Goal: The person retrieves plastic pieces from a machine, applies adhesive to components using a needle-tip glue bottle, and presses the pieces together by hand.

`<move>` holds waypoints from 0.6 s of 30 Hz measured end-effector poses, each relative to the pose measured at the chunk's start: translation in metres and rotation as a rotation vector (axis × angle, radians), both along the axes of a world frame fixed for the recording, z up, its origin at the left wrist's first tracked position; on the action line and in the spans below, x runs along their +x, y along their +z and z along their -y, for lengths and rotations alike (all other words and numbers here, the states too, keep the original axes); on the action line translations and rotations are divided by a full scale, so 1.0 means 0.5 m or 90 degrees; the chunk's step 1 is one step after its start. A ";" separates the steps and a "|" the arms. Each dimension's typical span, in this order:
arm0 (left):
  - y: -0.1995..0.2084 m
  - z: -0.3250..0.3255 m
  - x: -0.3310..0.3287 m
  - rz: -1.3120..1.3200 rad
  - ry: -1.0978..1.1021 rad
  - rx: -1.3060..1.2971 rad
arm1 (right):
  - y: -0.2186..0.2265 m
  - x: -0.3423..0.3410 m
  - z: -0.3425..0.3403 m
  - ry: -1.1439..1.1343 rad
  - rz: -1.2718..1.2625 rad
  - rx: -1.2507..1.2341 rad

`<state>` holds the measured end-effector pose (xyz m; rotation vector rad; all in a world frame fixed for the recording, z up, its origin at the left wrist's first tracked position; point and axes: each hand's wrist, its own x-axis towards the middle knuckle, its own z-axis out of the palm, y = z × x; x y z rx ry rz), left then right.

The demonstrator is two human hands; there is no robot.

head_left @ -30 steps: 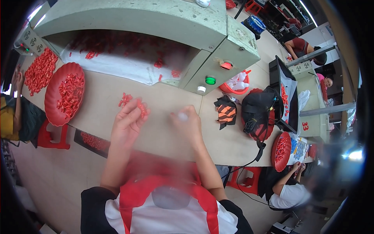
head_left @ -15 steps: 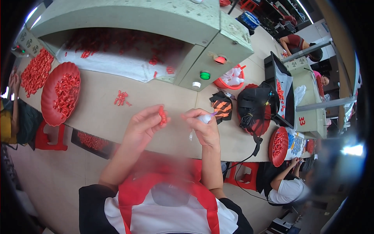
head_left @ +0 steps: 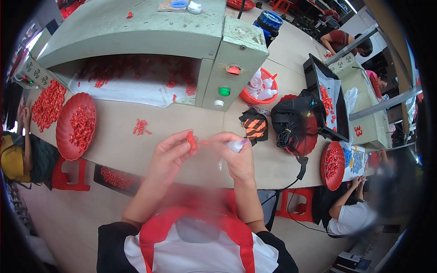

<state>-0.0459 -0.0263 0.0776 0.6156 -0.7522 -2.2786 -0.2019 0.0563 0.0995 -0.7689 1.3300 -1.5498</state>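
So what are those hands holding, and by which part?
The left hand pinches a small red piece by its left side; the right hand grips a white bottle around its body.

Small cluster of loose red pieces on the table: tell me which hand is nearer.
Left. In the view, the left hand is below and right of the small cluster; the right hand is farther right.

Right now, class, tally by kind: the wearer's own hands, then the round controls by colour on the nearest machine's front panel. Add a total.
Left hand and right hand: 2
Red control: 1
Green control: 1
White control: 1
Total: 5
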 end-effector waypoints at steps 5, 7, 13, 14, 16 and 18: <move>-0.003 0.004 -0.003 0.005 0.004 0.013 | -0.008 -0.003 0.004 -0.031 0.089 0.023; -0.005 0.006 -0.003 0.007 0.004 0.015 | -0.010 -0.004 0.004 -0.031 0.083 0.025; -0.006 0.009 0.012 -0.002 0.031 0.010 | -0.020 0.008 0.011 -0.031 0.024 0.005; -0.010 0.011 0.018 -0.008 0.042 0.008 | -0.024 0.013 0.015 -0.030 -0.015 -0.006; -0.016 0.017 0.029 -0.018 0.065 0.000 | -0.032 0.026 0.022 -0.036 -0.050 -0.005; -0.021 0.027 0.040 -0.003 0.097 0.005 | -0.030 0.041 0.033 -0.040 -0.086 -0.003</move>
